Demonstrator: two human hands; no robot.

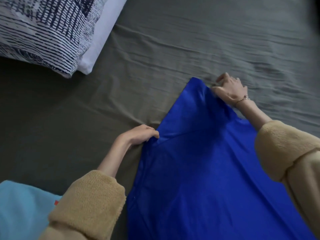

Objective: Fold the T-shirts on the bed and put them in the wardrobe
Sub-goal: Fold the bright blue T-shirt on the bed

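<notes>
I am looking down at the royal-blue T-shirt [199,170], which is lying spread on the grey-green bed [190,40] with its long axis running from the bottom of my view, close to the body, up and away toward the far right. Both hands are working its far end. My left hand [142,135] is sitting at the near-left corner of that end, its grip curled over and pinching a bunch of blue cloth, and the sheet is puckering just beside it. My right hand [229,89] is reaching further out, at the farthest corner, its grip closing on the shirt's edge; the motion blur there is keeping me from telling exactly which fingers are holding. So the shirt is lying below and between the two grips, the bulk of it trailing back toward me, and the left hand is the nearer one. I am judging that this is the flattening or first-fold stage, and the next move is turning on carrying both pinched corners along that long axis together, keeping the edge between them taut. A pale-blue garment [22,210] is waiting at lower left, and a patterned pillow [45,32] is lying at upper left, well apart.
</notes>
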